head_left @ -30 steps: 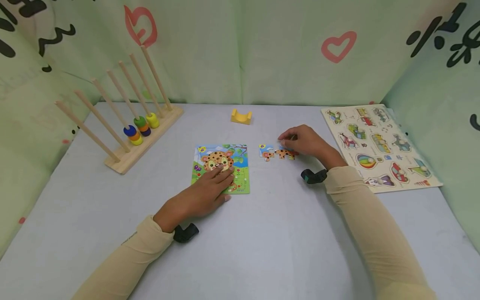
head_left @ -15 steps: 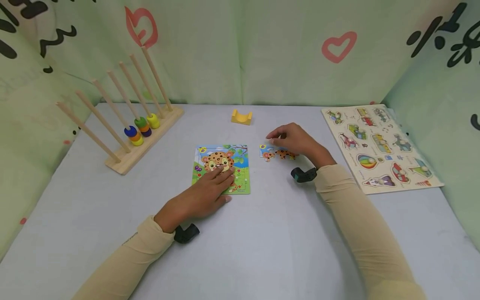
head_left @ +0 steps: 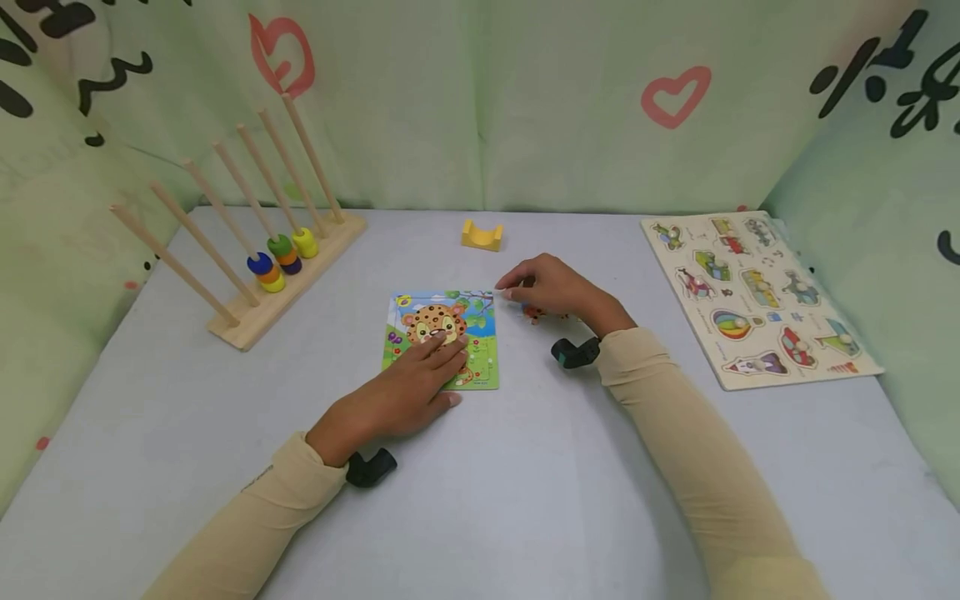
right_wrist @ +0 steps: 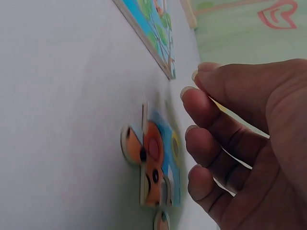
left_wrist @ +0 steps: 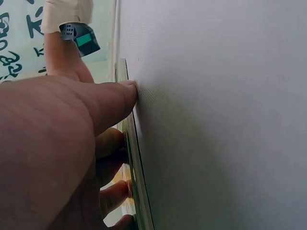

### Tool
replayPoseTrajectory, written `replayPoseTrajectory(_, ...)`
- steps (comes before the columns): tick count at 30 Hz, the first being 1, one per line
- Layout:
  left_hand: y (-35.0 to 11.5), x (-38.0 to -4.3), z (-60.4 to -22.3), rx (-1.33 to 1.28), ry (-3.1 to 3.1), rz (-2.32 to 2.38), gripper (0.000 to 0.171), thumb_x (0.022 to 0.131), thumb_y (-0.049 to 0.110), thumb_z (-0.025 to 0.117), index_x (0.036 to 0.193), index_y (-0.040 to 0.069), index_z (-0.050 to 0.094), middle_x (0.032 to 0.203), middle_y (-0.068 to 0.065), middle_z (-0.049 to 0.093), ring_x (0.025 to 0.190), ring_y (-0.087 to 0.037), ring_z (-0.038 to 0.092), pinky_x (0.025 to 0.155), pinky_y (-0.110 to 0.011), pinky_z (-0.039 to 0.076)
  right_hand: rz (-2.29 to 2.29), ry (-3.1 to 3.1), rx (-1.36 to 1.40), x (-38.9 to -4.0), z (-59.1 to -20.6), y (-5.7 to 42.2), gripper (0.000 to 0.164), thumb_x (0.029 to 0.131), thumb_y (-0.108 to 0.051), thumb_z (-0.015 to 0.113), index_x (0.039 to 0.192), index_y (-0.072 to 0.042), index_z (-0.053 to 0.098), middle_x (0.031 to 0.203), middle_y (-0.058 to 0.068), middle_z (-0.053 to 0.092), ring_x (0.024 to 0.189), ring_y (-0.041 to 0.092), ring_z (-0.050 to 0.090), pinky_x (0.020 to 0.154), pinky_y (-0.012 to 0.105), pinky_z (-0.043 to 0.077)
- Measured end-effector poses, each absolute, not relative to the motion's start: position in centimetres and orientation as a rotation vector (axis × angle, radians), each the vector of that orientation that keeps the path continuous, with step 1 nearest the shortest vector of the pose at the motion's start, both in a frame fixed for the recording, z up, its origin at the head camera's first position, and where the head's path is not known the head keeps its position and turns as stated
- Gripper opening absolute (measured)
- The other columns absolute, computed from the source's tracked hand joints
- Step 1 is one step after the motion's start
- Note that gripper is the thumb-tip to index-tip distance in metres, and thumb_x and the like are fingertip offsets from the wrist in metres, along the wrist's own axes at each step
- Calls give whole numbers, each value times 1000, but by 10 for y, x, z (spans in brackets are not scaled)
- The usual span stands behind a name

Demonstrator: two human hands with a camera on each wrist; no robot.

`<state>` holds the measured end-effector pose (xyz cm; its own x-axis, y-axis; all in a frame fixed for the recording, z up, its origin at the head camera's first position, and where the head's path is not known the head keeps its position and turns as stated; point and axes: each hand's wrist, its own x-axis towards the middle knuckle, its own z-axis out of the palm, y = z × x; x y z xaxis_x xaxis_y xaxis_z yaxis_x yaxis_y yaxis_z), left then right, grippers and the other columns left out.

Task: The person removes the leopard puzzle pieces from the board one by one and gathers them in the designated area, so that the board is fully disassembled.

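And the left hand [head_left: 401, 383] smothers the lower middle of the board [head_left: 483, 354], while the right hand [head_left: 555, 287] masks most of the pieces [head_left: 534, 313]! From the right wrist, those pieces blur, one sliced by the bottom edge, and the board runs out at the top. The left wrist view catches the board edge-on, its picture lost. Down go both sleeves [head_left: 247, 521], cut at the bottom, the left one's print [head_left: 258, 477] too small to read.

Pale green walls [head_left: 555, 158], pink heart [head_left: 649, 99], black lettering [head_left: 894, 57]; whitish table [head_left: 480, 508].
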<state>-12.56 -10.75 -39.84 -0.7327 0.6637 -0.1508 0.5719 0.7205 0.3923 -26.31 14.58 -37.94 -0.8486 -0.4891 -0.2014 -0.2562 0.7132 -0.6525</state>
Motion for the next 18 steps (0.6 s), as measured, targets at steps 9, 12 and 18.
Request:
replayPoseTrajectory(9, -109, -126, -399, 979, 2637, 453, 62, 102, 33, 52, 153, 6, 28, 161, -5, 17, 147, -30, 6, 117, -46, 12, -965, 2476, -642, -260, -384, 125, 21, 96, -12, 61, 113, -9, 73, 109, 5, 68, 66, 18, 52, 49, 29, 44)
replayPoseTrajectory(12, -109, -126, -398, 978, 2633, 450, 63, 102, 33, 52, 153, 6, 28, 161, -5, 17, 147, -30, 5, 117, -46, 12, -975, 2487, -718, -259, -385, 121, 20, 95, -11, 62, 112, -8, 74, 112, 5, 68, 84, 19, 55, 58, 31, 47)
replayPoseTrajectory(18, -108, -126, -399, 991, 2638, 453, 62, 102, 33, 51, 153, 6, 28, 161, -5, 17, 147, -30, 6, 117, -46, 11, -973, 2485, -839, -260, -385, 116, 19, 95, -6, 62, 109, -5, 74, 111, 7, 69, 101, 19, 60, 87, 34, 48)
